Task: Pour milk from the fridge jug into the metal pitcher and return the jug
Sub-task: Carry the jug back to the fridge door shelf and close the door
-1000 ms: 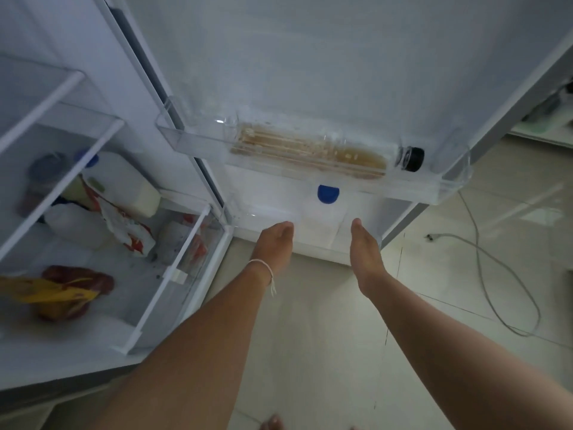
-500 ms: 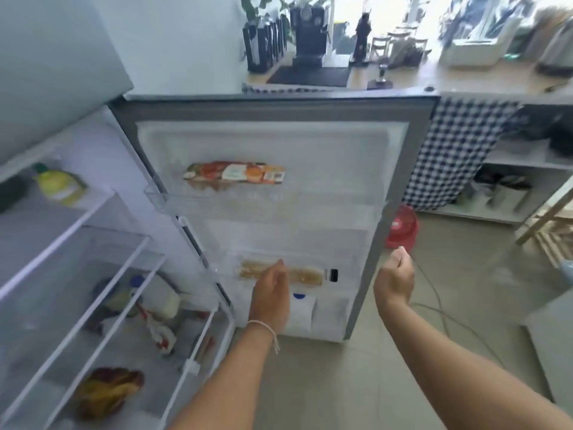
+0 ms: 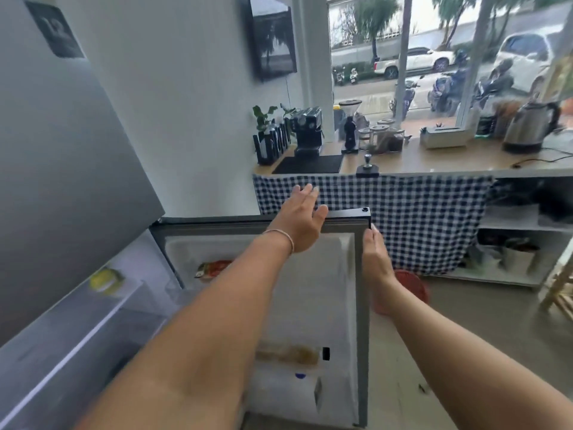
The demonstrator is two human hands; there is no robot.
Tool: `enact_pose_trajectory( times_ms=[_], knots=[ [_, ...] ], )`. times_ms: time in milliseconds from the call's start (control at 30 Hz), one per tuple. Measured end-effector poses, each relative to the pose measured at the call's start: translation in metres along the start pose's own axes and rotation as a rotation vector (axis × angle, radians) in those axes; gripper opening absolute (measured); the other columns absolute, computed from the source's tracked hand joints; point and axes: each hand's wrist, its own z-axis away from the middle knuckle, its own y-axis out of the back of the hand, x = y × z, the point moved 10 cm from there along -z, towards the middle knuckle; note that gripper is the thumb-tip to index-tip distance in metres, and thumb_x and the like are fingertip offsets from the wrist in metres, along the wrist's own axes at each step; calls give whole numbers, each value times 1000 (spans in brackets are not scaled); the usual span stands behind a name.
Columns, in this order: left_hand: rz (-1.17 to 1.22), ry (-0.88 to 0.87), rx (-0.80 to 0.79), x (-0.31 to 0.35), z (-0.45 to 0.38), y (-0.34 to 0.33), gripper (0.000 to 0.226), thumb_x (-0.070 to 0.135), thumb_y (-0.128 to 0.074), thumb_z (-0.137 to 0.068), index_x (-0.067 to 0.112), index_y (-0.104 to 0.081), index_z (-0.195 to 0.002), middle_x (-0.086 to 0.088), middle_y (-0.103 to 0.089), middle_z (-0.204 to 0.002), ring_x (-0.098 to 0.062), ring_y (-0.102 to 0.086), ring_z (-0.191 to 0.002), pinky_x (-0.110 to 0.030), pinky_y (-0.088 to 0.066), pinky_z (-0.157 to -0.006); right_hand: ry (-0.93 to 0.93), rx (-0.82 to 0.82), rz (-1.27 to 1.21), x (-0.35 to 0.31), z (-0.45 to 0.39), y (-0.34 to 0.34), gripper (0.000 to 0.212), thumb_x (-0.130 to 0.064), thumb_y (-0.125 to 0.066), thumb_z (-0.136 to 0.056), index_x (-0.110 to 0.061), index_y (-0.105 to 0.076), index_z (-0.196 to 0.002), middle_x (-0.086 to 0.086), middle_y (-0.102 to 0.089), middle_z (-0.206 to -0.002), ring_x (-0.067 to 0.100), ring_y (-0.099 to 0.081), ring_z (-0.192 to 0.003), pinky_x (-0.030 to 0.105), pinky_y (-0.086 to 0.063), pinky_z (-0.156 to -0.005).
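Jug [image 3: 280,395] sits in the door [image 3: 361,305] rack; left hand [image 3: 302,220] spread empty, right hand [image 3: 373,259] fingers pressing the door's edge: swing it steadily.

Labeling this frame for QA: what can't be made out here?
Head view only:
- Milk jug: blurred, left forearm covers part; only blue cap clear.
- Metal pitcher: not identifiable on the far, small counter.
- Right hand grip on fridge door: fingertips hidden behind the edge.
- Fridge shelves: motion-blurred.
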Motion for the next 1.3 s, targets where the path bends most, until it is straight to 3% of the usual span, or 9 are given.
enact_pose_trajectory(
  times_ms=[67, 200, 400, 567, 767, 967, 1067, 1167, 1300],
  knots=[
    [-70, 67, -98, -11, -4, -22, 55, 44, -28, -107, 12, -38, -150, -11, -35, -160, -31, -21, -152, -44, -17, -124, -10, -12, -42, 4, 1, 6, 49, -40, -28, -110, -14, -42, -150, 10, -49, -150, 26, -45, -139, 46, -31, -120],
    [-99, 89, -15, -18, 12, -36, 59, 45, -28, -107, 12, -28, -156, -7, -28, -164, -22, -17, -153, -42, -10, -125, 19, -41, -65, 6, 7, 16, 43, -37, -31, -110, -17, -47, -145, 7, -55, -142, 23, -51, -131, 51, -37, -115],
    [76, 45, 64, -11, 40, -17, 46, 27, -40, -107, 8, -44, -149, -10, -42, -157, -21, -29, -148, -36, -14, -124, 160, -56, -1, 9, 45, 18, 40, -24, -43, -108, -18, -44, -147, 6, -59, -135, 22, -57, -125, 50, -44, -109],
    [180, -16, 196, -14, 96, 0, 37, 20, -46, -105, 10, -59, -138, -6, -56, -144, -18, -42, -140, -39, -25, -121, 359, -21, 46, -8, 101, 17, 43, -40, -46, -99, -18, -45, -136, 8, -61, -122, 22, -62, -110, 50, -53, -95],
    [272, -43, 475, -24, 184, 34, 35, 30, -47, -99, 12, -75, -110, 0, -72, -115, -11, -59, -120, -37, -45, -108, 857, -275, 241, -61, 187, -17, 61, -44, -44, -101, 4, -44, -140, 15, -52, -142, 29, -52, -132, 53, -47, -105],
    [323, -27, 492, -62, 283, 82, 26, 21, -52, -90, 12, -74, -98, -1, -75, -109, -11, -62, -120, -44, -44, -110, 1143, -550, 242, -76, 296, -92, 59, -45, -46, -100, -15, -40, -150, 8, -45, -156, 35, -46, -142, 53, -41, -110],
    [271, 64, 326, -87, 332, 107, 30, 21, -51, -93, 9, -73, -109, -3, -71, -125, -12, -51, -136, -31, -36, -116, 1254, -633, 261, -82, 349, -148, 56, -43, -48, -98, -18, -43, -149, 5, -45, -156, 34, -43, -144, 55, -36, -114],
    [170, 223, 189, -121, 391, 135, 37, 17, -50, -103, 14, -59, -138, 4, -52, -150, -5, -35, -146, -26, -26, -121, 1307, -703, 260, -93, 398, -209, 53, -38, -52, -97, -16, -49, -145, 4, -47, -154, 30, -40, -147, 53, -30, -119],
    [61, 431, 248, -160, 494, 164, 52, 33, -47, -105, 19, -38, -154, 10, -35, -160, 0, -28, -147, -22, -22, -122, 1353, -687, 263, -111, 451, -285, 48, -29, -61, -95, -15, -55, -141, 8, -55, -145, 28, -43, -144, 54, -30, -120]
  ],
)
